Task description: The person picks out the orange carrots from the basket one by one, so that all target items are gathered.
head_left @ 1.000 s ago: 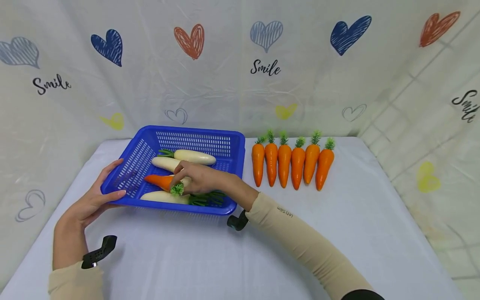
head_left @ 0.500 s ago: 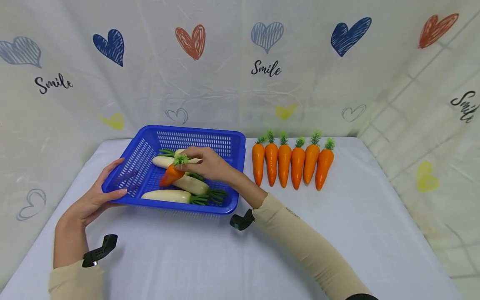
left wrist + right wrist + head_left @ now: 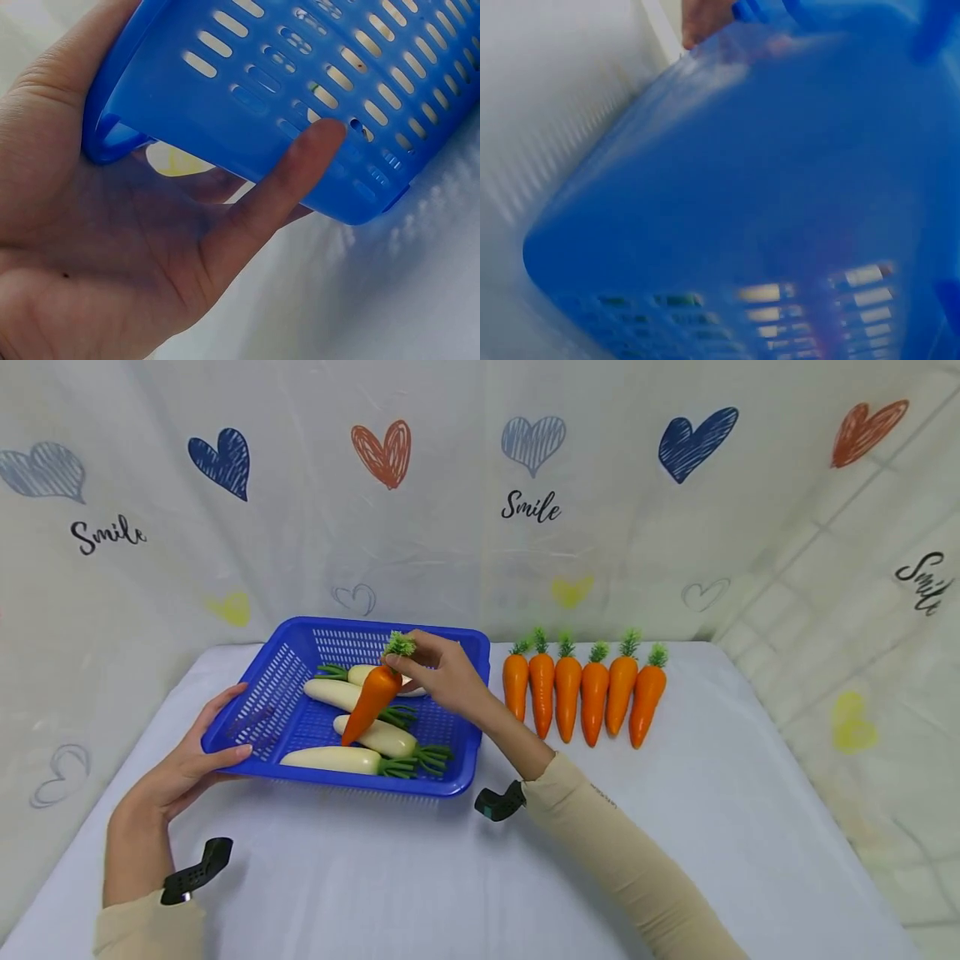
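My left hand [image 3: 183, 767] grips the left end of a blue slotted plastic basket [image 3: 258, 766], thumb over the rim; in the left wrist view, fingers [image 3: 277, 184] lie against its underside. With my right hand [image 3: 450, 677] I pinch a carrot [image 3: 375, 697] by its green top, holding it tilted, tip down to the left, above the basket's contents. Several white radishes [image 3: 333, 760] with dark green stems lie in the basket. One radish at the back is partly hidden by the carrot and right hand. Only the basket's blurred outer wall [image 3: 727, 187] fills most of the right wrist view.
To the right of the basket, several carrots [image 3: 567, 697] lie side by side in a row, green tops toward the back. A white cloth covers the table [image 3: 360, 877]. Behind it hangs a pale curtain [image 3: 450, 543] printed with hearts.
My right hand has lifted the carrot up from among the radishes and moved it back and to the right. The left hand keeps its grip on the basket.
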Available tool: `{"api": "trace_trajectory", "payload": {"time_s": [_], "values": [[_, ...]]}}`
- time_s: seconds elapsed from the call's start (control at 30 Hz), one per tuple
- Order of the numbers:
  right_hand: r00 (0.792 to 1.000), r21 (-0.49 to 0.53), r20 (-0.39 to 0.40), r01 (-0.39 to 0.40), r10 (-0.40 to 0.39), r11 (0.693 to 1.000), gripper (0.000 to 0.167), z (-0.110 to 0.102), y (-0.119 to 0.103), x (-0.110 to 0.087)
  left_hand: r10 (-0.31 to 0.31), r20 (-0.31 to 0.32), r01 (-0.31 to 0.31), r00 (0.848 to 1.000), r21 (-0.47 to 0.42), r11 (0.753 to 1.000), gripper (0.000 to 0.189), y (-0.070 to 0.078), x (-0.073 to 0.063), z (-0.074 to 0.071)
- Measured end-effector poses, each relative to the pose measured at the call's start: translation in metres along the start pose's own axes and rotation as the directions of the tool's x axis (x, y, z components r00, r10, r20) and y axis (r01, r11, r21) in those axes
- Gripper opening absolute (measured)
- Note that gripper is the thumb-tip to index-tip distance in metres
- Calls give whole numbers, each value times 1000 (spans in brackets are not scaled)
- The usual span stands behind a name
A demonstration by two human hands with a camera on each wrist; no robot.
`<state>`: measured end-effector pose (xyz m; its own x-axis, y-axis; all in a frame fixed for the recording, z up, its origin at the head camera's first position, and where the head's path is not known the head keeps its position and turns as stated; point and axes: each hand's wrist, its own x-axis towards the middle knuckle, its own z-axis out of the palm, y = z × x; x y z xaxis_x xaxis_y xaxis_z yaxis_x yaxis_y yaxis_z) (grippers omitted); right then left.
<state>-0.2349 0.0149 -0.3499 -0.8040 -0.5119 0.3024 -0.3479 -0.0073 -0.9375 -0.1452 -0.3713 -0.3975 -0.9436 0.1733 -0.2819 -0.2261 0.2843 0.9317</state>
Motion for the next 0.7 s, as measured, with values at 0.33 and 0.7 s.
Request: {"api": "trace_trajectory", "payload": {"time_s": [0.33, 0.7], "values": [[992, -40, -115, 39, -43, 998, 18, -23, 2, -7, 10, 2, -10, 1000, -1, 1000, 90, -2, 5, 3], [984, 2, -165, 67, -66, 998, 24, -43, -2, -10, -3, -4, 3, 1000, 11, 1000, 88, -5, 2, 0]]}}
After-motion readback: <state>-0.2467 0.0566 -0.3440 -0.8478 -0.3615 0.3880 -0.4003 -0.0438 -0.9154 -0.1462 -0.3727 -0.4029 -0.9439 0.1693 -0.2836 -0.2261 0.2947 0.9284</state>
